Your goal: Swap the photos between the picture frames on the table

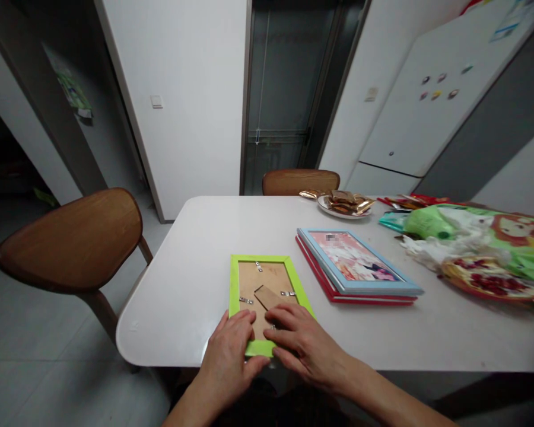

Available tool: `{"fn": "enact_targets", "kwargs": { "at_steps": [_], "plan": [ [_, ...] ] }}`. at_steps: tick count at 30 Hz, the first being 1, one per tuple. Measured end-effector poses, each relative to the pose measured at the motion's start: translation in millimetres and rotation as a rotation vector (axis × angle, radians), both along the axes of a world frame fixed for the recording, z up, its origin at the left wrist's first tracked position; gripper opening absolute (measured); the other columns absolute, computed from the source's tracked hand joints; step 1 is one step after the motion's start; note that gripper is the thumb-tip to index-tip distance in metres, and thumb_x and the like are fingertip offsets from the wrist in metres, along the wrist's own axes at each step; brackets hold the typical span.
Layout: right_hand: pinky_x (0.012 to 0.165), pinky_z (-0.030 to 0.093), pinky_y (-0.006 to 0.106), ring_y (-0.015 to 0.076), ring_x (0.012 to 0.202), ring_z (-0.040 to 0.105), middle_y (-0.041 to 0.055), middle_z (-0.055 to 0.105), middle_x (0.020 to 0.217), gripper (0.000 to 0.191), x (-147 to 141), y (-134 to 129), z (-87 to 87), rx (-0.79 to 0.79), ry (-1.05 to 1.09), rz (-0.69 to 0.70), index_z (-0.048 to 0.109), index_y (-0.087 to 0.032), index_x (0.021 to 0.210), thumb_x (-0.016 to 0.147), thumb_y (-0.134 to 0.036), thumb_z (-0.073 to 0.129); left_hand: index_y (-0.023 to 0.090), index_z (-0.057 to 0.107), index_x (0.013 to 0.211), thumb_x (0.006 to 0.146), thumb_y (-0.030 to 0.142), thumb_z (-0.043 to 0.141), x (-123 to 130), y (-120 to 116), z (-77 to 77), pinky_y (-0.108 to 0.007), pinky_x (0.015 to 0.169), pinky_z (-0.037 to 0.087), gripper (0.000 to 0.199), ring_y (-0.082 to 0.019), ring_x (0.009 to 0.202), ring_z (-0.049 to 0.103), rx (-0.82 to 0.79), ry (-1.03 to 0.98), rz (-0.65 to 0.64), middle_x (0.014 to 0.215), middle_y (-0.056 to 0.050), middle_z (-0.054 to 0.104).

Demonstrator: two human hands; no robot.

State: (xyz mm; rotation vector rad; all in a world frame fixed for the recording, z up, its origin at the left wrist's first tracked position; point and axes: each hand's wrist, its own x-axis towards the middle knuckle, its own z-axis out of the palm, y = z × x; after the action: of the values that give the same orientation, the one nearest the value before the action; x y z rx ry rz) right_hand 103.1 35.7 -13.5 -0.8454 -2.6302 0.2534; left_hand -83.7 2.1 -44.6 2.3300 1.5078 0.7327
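Note:
A lime green picture frame point(234, 284) lies face down at the table's front edge, its brown backing board point(273, 276) up, with small metal clips and a stand flap point(267, 295) on it. My left hand point(231, 350) grips the frame's lower left corner, thumb along the front edge. My right hand point(300, 344) rests over the lower right part, its fingers bent and apart on the backing near the flap and bottom clip. What lies under the right fingertips is partly hidden.
On the white table point(182, 308), a blue frame point(351, 261) lies on red frames point(320, 281) to the right. Behind are a plate point(345, 215) of gold packets, a green bag point(525, 237) and a dish of red seeds point(493, 281). Wooden chairs point(75, 237) stand left and behind.

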Motion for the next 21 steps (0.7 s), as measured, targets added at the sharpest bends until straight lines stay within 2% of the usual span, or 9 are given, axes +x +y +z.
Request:
{"fn": "enact_targets", "kwargs": {
  "at_steps": [4, 7, 9, 12, 14, 16, 18, 21],
  "plan": [
    [0.089, 0.033, 0.039, 0.0206, 0.102, 0.041, 0.0059, 0.054, 0.104, 0.024, 3.6, -4.6, -2.5, -0.009, 0.008, 0.003, 0.059, -0.025, 0.098, 0.076, -0.026, 0.048, 0.019, 0.047, 0.106, 0.065, 0.025, 0.064, 0.7, -0.2, 4.8, -0.048, 0.098, 0.029, 0.044, -0.023, 0.113, 0.044, -0.017, 0.028, -0.010, 0.116, -0.009, 0.054],
    [0.090, 0.035, 0.039, 0.0205, 0.104, 0.043, 0.0073, 0.053, 0.109, 0.030, 7.3, -2.3, -11.1, -0.031, 0.124, -0.044, 0.056, -0.024, 0.105, 0.075, -0.024, 0.048, 0.018, 0.050, 0.097, 0.060, 0.024, 0.068, 7.2, -3.3, 9.9, -0.052, 0.098, 0.026, 0.042, -0.026, 0.114, 0.042, -0.033, 0.071, 0.004, 0.120, -0.011, 0.050],
    [0.090, 0.037, 0.037, 0.0201, 0.105, 0.045, 0.0090, 0.053, 0.112, 0.033, 12.8, 2.2, -17.2, -0.067, 0.291, -0.169, 0.055, -0.022, 0.108, 0.076, -0.025, 0.047, 0.017, 0.051, 0.090, 0.056, 0.022, 0.070, 11.6, -5.2, 11.8, -0.055, 0.097, 0.024, 0.039, -0.029, 0.114, 0.041, -0.038, 0.097, 0.012, 0.121, -0.013, 0.049],
    [0.089, 0.037, 0.037, 0.0208, 0.103, 0.047, 0.0093, 0.053, 0.112, 0.032, 25.3, 11.2, -20.4, -0.193, 0.649, -0.467, 0.056, -0.021, 0.104, 0.076, -0.031, 0.047, 0.017, 0.051, 0.085, 0.058, 0.015, 0.067, 11.9, -5.7, 14.6, -0.057, 0.097, 0.022, 0.032, -0.029, 0.112, 0.043, -0.022, 0.042, 0.007, 0.117, -0.013, 0.052],
    [0.084, 0.040, 0.035, 0.0207, 0.098, 0.050, 0.0089, 0.055, 0.109, 0.034, 31.7, 14.0, -18.1, -0.332, 0.928, -0.642, 0.057, -0.019, 0.103, 0.073, -0.036, 0.049, 0.019, 0.050, 0.080, 0.061, 0.015, 0.064, 9.3, -3.9, 19.5, -0.057, 0.096, 0.023, 0.024, -0.028, 0.109, 0.046, 0.001, -0.078, 0.008, 0.113, -0.012, 0.054],
    [0.075, 0.043, 0.031, 0.0186, 0.088, 0.054, 0.0082, 0.058, 0.104, 0.038, 30.3, 11.5, -14.6, -0.519, 1.202, -0.727, 0.055, -0.018, 0.103, 0.071, -0.038, 0.053, 0.019, 0.049, 0.076, 0.066, 0.020, 0.060, 10.6, -1.3, 27.5, -0.054, 0.093, 0.029, 0.015, -0.028, 0.107, 0.047, 0.007, -0.269, 0.042, 0.111, -0.011, 0.055],
    [0.066, 0.044, 0.027, 0.0160, 0.077, 0.057, 0.0073, 0.062, 0.094, 0.040, 18.2, 4.9, -11.3, -0.779, 1.387, -0.681, 0.055, -0.017, 0.102, 0.068, -0.039, 0.057, 0.020, 0.048, 0.074, 0.072, 0.027, 0.055, 20.8, 0.0, 36.3, -0.048, 0.089, 0.036, 0.011, -0.028, 0.106, 0.048, -0.018, -0.543, 0.079, 0.112, -0.010, 0.054],
    [0.058, 0.044, 0.026, 0.0151, 0.068, 0.058, 0.0069, 0.064, 0.083, 0.035, -10.0, -3.1, -6.2, -1.194, 1.505, -0.444, 0.058, -0.014, 0.093, 0.070, -0.041, 0.057, 0.019, 0.048, 0.082, 0.076, 0.037, 0.050, 50.9, -1.3, 46.7, -0.040, 0.085, 0.041, 0.019, -0.026, 0.103, 0.050, -0.131, -1.000, 0.029, 0.111, -0.011, 0.054]
  ]
}}
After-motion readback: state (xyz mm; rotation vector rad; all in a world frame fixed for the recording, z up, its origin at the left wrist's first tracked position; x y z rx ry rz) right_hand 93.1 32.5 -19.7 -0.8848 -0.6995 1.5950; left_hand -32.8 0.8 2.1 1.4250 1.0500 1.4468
